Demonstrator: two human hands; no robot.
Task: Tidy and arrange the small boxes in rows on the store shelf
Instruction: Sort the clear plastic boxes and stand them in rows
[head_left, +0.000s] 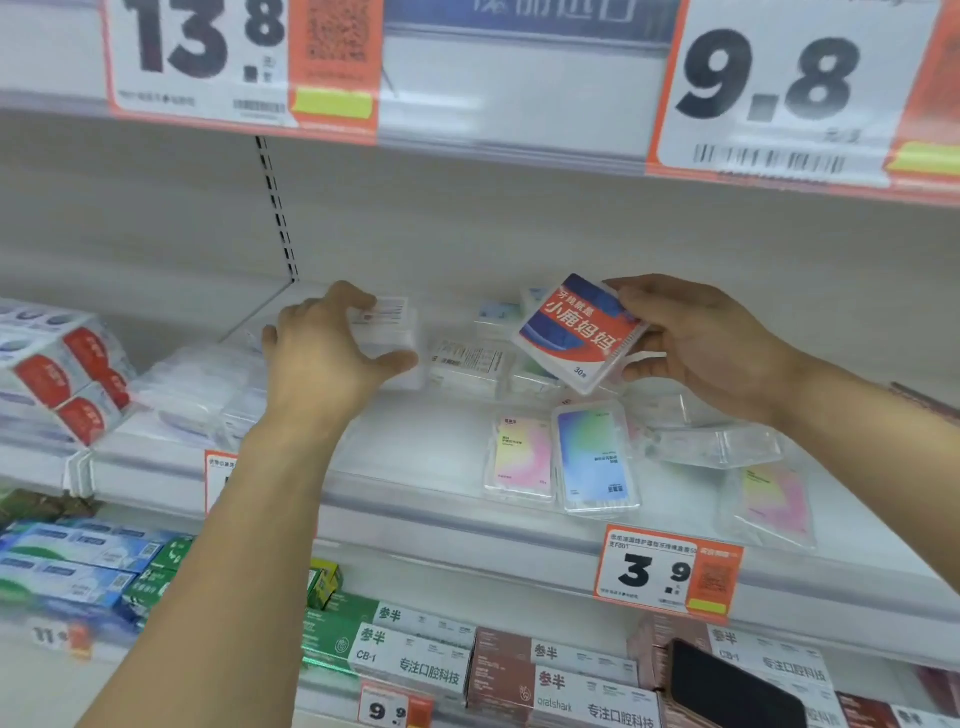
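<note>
Right hand (711, 343) pinches the red-and-blue box (579, 330), tilted, just above the loose boxes at the back of the shelf (415, 452). Left hand (332, 353) curls round a white box (387, 332) left of it. I'd square both flat and butt them edge to edge, labels forward.

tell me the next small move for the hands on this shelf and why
Probably set the red box down. The right hand holds it tilted in the air above the loose boxes, while the left hand grips a white box at the back of the shelf. The blue box and pink box already lie side by side, so it could start a row behind them.
</note>
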